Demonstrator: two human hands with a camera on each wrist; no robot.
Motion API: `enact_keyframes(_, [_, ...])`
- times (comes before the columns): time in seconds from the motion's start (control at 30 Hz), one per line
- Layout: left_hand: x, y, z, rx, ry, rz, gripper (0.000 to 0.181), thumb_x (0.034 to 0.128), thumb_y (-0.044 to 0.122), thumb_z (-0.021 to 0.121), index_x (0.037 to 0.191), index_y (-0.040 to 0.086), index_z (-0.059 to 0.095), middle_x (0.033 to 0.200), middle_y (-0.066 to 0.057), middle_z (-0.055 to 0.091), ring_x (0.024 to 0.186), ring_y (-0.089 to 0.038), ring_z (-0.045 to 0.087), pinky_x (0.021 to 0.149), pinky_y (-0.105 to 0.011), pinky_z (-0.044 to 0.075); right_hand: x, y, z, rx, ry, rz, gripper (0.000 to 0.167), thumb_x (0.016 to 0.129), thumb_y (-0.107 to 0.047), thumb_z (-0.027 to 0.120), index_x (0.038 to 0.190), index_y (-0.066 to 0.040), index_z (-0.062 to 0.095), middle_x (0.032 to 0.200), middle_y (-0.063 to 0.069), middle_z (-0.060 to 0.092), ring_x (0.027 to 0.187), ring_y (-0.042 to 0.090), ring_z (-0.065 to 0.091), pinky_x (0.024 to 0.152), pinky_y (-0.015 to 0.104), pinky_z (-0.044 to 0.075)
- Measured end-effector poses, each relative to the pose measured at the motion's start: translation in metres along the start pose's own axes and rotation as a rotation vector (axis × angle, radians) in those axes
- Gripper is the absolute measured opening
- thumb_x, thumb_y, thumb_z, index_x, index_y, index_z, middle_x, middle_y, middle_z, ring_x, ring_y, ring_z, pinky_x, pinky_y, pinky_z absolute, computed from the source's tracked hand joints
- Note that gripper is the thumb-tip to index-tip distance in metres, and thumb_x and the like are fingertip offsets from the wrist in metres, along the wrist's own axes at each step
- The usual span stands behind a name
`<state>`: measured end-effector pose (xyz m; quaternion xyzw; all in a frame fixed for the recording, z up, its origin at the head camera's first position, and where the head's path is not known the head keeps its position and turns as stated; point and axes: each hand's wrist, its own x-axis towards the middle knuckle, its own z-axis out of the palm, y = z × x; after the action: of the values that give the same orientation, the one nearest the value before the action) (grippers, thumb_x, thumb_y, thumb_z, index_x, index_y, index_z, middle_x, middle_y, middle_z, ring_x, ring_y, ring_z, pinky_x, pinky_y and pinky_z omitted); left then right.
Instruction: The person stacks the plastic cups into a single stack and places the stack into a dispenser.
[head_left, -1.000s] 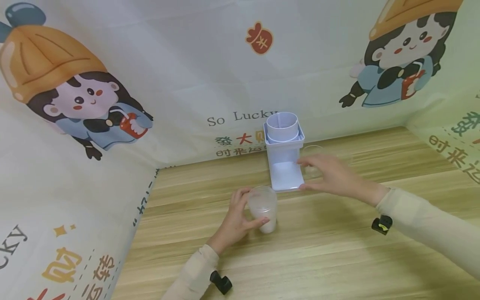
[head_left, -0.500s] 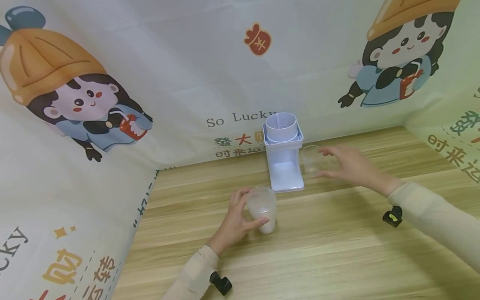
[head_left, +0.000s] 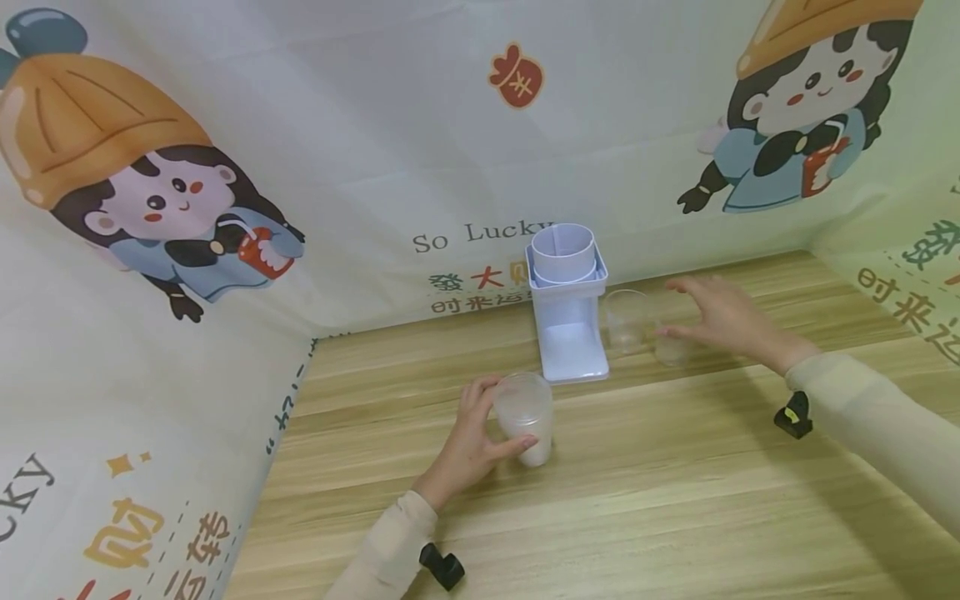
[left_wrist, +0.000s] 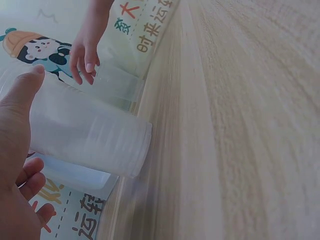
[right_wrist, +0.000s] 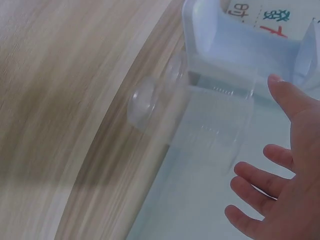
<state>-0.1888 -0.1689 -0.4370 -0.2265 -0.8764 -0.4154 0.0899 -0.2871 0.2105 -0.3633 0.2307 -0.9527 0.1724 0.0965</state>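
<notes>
cloudy cup upright in front of pale lilac stand; l grip pinches it btwn thumb & fingers. r grip spread, fingers apart, just beside outer clear cup; contact w/ it can't tell. inner clear cup btwn that & stand. all on/over wood-grain worktop. printed cloth hangs behind, cartoon figs & lettering.

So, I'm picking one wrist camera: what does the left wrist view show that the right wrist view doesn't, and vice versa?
Only left wrist: left hand, the frosted cup it grips, a cartoon figure.
Only right wrist: the pale stand's upper part.
Both: the right hand, a clear container, the stand's base, wooden table and printed cloth.
</notes>
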Motion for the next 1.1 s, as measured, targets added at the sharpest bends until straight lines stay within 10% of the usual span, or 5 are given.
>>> enact_keyframes(1.1, [-0.0008, 0.0, -0.0004, -0.011, -0.009, -0.014, 0.067, 0.0753, 0.027, 0.086, 0.133, 0.016, 0.054, 0.138, -0.012, 0.045, 0.131, -0.03, 0.036, 0.107, -0.058, 0.036, -0.0029, 0.0075, 0.0041, -0.014, -0.027, 0.055, 0.069, 0.089, -0.039, 0.072, 0.14, -0.001, 0.044, 0.13, 0.03, 0.06, 0.123, 0.051, 0.051, 0.103, 0.067, 0.038])
